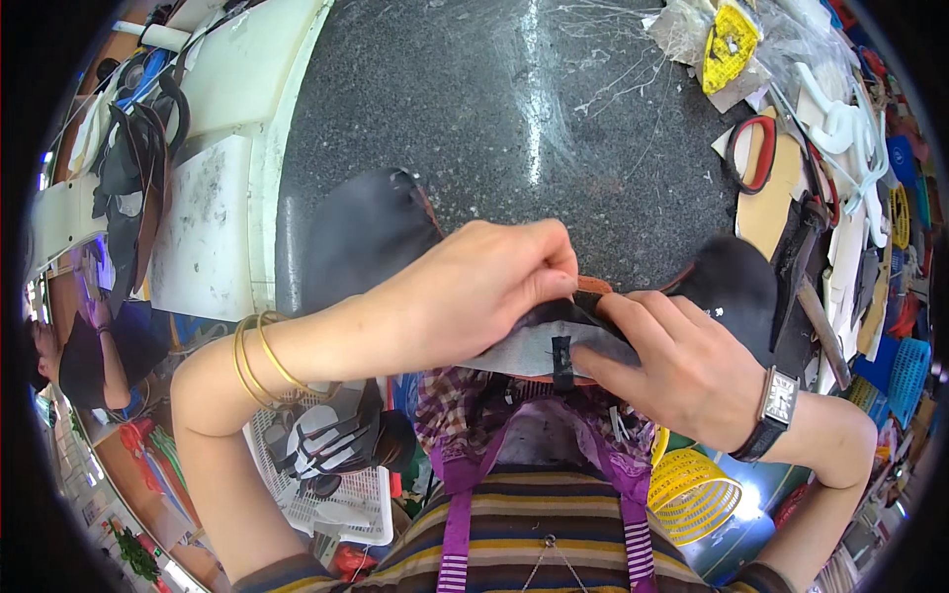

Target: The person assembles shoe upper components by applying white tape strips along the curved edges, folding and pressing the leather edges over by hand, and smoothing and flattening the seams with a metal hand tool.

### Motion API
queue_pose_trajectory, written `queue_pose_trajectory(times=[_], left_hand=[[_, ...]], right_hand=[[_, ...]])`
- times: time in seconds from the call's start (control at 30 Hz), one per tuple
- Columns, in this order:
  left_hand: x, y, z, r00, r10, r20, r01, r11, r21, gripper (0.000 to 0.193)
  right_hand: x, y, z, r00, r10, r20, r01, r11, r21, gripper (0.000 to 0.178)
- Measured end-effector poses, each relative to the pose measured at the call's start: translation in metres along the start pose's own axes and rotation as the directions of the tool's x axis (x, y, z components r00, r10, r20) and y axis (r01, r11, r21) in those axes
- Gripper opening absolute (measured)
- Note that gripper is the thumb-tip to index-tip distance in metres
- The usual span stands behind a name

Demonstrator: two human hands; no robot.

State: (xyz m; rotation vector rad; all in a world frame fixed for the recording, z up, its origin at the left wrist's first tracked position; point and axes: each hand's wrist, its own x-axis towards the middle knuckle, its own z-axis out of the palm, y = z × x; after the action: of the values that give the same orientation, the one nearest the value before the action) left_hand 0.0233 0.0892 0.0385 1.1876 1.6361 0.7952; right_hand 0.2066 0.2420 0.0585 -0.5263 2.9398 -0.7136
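Note:
A black leather shoe upper (351,237) with orange-brown edges lies across the near edge of the dark stone table. Its grey lining (509,351) faces up in the middle, and a short black strip (561,361) crosses that lining. My left hand (470,282) comes over from the left, thumb and fingers pinched together at the upper's middle edge; the fingertips partly hide what they grip. On the right side, my right hand (677,366) grips the same upper, fingers over its folded edge and thumb on the lining beside the strip.
Red-and-black scissors (756,153) lie at the right among scraps and tools, with a yellow piece (730,47) farther back. White boards (203,227) stand left. Below the table are a white basket (351,509) of dark pieces and a yellow basket (692,494). Another person's arm (111,361) shows far left.

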Motion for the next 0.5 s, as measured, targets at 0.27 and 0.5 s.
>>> queue_pose_trajectory(times=[0.27, 0.5], left_hand=[[-0.029, -0.005, 0.014, 0.936, 0.293, 0.195, -0.331, 0.920, 0.209, 0.046], [-0.027, 0.002, 0.009, 0.901, 0.250, 0.355, -0.418, 0.724, 0.549, 0.041]], right_hand=[[0.002, 0.033, -0.003, 0.988, -0.087, 0.129, 0.055, 0.971, 0.234, 0.017], [-0.004, 0.034, 0.004, 0.987, -0.136, 0.090, 0.112, 0.965, 0.238, 0.024]])
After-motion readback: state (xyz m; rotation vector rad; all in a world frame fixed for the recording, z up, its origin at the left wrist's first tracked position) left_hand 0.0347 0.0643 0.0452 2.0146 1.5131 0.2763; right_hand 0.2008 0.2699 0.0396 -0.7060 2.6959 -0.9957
